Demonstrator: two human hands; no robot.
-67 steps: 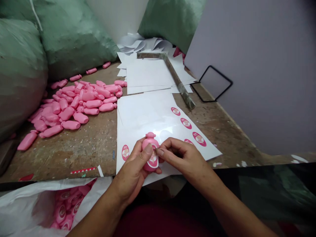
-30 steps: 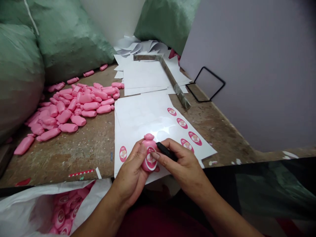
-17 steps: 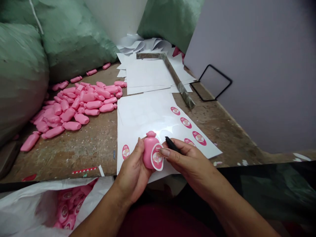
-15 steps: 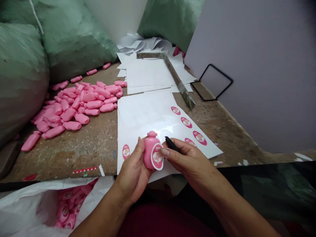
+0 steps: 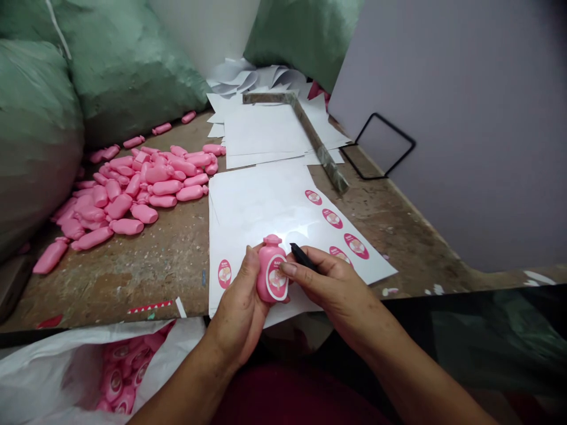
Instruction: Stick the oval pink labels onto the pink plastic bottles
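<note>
Upright in my left hand (image 5: 241,301) is a small pink bottle (image 5: 266,260), held between thumb and fingers. An oval pink-and-white sticker (image 5: 275,283) lies against the bottle's front. My right hand (image 5: 330,283) has its thumb on the sticker's upper right edge. That same hand grips a slim black tool (image 5: 302,257) whose tip points up and left; its kind is not clear. Below and behind both hands lies a white sticker sheet (image 5: 257,200) with several oval stickers, most along its right side.
A heap of pink bottles (image 5: 155,174) covers the table's left side, near green sacks (image 5: 133,71). An angled bar (image 5: 316,136) rests on white sheets (image 5: 261,136). A black wire frame (image 5: 372,177) stands right. A white bag (image 5: 53,366) below holds labelled bottles.
The sticker, which stuck out past the bottle's right edge, now sits flatter and further left on its front. My right hand has moved slightly left with it. The view has shifted slightly.
</note>
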